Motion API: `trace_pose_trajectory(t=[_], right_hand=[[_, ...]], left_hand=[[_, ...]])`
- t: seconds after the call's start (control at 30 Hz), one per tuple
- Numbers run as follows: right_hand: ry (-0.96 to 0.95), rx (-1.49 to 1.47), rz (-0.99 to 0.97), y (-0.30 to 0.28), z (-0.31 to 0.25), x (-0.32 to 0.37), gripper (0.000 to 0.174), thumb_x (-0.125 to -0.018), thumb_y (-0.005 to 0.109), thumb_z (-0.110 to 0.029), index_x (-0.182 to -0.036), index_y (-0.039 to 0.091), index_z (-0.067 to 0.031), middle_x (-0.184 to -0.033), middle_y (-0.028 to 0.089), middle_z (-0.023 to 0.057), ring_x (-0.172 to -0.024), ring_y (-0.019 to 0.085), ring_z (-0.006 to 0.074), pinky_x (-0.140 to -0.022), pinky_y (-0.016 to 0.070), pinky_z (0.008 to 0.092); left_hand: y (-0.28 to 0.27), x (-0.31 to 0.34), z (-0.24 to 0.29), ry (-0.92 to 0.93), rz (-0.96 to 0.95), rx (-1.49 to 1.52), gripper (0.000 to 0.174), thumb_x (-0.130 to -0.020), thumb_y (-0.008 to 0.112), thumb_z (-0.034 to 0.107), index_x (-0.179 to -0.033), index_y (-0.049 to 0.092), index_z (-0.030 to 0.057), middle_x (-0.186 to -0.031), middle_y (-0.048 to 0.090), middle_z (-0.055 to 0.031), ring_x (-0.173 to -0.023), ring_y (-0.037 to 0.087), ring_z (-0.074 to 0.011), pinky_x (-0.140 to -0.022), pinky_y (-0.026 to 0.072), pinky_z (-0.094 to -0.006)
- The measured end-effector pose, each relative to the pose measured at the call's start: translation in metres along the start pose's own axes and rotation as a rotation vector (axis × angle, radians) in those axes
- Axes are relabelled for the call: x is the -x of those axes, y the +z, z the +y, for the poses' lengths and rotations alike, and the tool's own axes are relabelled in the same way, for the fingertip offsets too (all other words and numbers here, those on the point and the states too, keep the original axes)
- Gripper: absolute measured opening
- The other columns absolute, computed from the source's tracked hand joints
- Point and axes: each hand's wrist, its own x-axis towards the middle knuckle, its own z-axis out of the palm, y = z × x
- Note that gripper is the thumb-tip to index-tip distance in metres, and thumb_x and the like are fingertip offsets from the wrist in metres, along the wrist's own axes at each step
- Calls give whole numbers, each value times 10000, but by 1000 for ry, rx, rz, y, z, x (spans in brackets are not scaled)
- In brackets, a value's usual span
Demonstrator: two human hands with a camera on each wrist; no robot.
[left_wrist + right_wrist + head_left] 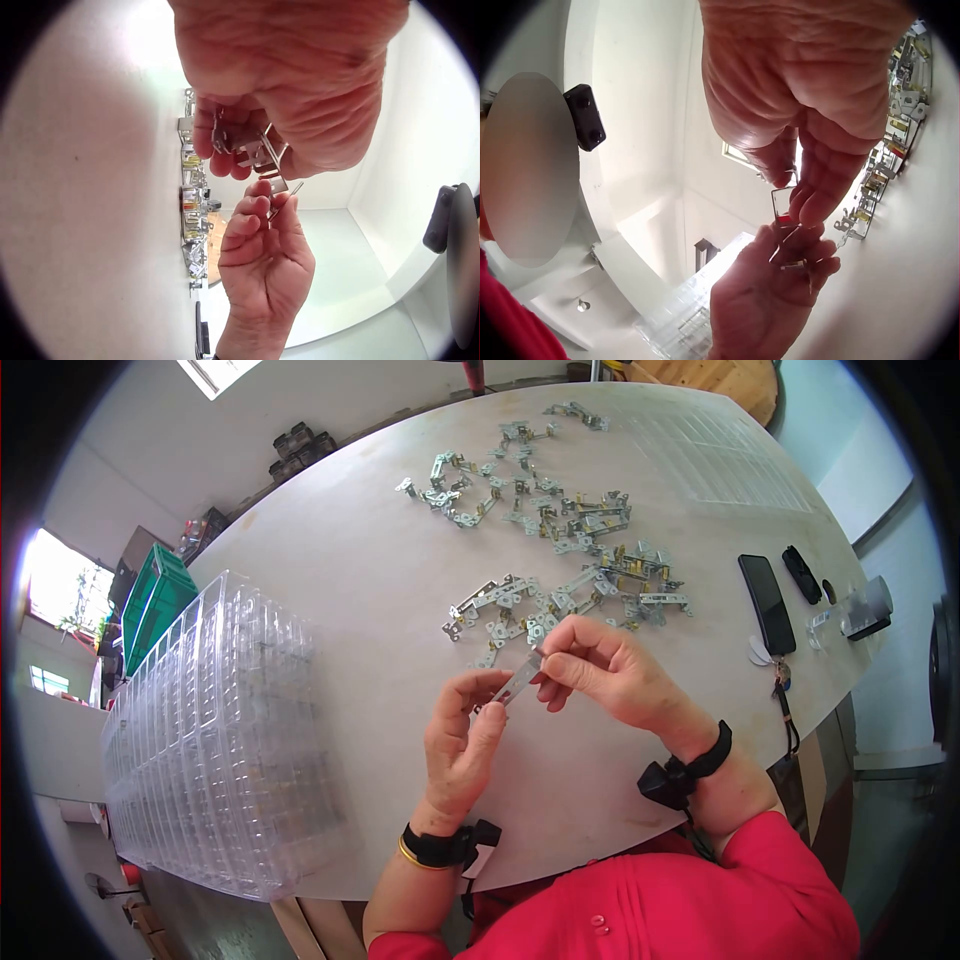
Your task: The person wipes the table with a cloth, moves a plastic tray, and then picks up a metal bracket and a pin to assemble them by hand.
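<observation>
In front of the chest, the left hand (460, 745) holds a narrow metal bracket (518, 678) between thumb and fingers, tilted up toward the right. In the left wrist view the bracket (259, 154) shows bent tabs under the curled fingers. The right hand (620, 680) meets the bracket's upper end with thumb and fingertips. Between them it pinches a thin metal piece (296, 192); whether this is separate from the bracket I cannot tell. The right wrist view shows both hands close together around the metal. Just beyond them lies a spread of similar metal brackets (575, 595).
Stacked clear plastic trays (220, 760) stand on the table's left side. Another clear tray (720, 460) lies at the far right. A phone (768, 603), a black case (801, 574) and a clear container (866, 610) are at the right edge. A green crate (160, 600) stands beyond the left edge.
</observation>
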Motion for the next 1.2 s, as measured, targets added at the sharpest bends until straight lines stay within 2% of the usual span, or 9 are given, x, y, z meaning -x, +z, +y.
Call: trace_pose_trajectory(t=[0.13,0.2,0.47,0.67,0.73,0.87,0.93,0.97,1.2], right_hand=[[-65,-22,61,-7,-1,-1,103,-1014,588,-137,-1033,587,-35,-929,685,70,-812,663,124,-724,569,286],[-82,-37,78,-9,-2,-1,106,-1012,592,-138,-1039,586,-36,-927,689,75,-810,666,127,-723,570,289],[-133,44,82,-6,-2,-2,83,-1014,579,-102,-1051,580,-27,-924,655,46,-869,687,140,-725,595,303],[-143,44,34,-1,-2,0,75,-1017,578,-111,-1036,576,-38,-931,639,27,-906,653,97,-741,581,287],[-170,136,209,5,-2,-2,79,-1008,602,-133,-1011,588,-54,-875,625,-4,-816,631,77,-688,553,257],[-72,118,203,2,-9,1,67,-998,618,-138,-998,601,-73,-809,597,-35,-713,586,54,-623,505,231],[45,206,175,9,-16,6,48,-990,621,-118,-993,607,-73,-732,551,-60,-635,513,31,-558,429,217],[-28,297,129,10,-10,6,56,-977,627,-104,-958,613,-53,-681,523,-61,-619,465,24,-536,386,224],[-19,494,79,14,-10,8,68,-969,642,-99,-948,614,-41,-661,517,-69,-609,444,14,-534,358,225]], left_hand=[[-7,-2,0,-97,11,90,283,-992,556,117,-1225,562,-44,-1024,659,-87,-916,608,-149,-850,480,-286],[-13,-3,-1,-217,-134,123,319,-1008,503,161,-1252,542,-40,-1027,662,-114,-926,632,-189,-870,508,-344],[-9,-1,-3,-202,-115,213,224,-1000,521,81,-1190,558,-31,-1004,659,-95,-899,640,-172,-852,520,-330],[-3,2,0,-163,-93,196,207,-992,534,28,-1193,543,-23,-1039,650,-78,-944,642,-142,-885,515,-301],[-2,2,3,-131,-38,86,199,-982,508,4,-1176,544,-21,-1039,643,-83,-938,645,-169,-885,515,-319],[-1,2,-3,-82,21,13,204,-980,528,-10,-1184,541,-10,-1046,643,-66,-962,636,-142,-889,505,-290],[-1,2,-10,-37,29,-24,228,-971,547,-34,-1195,539,6,-1046,644,-49,-970,627,-120,-879,497,-257],[-3,3,-13,-27,22,-54,261,-958,559,-58,-1208,534,13,-1052,640,-41,-979,619,-111,-876,492,-240],[-3,2,-16,19,11,-140,268,-953,572,-64,-1207,528,11,-1066,615,-34,-993,605,-107,-880,491,-243]])
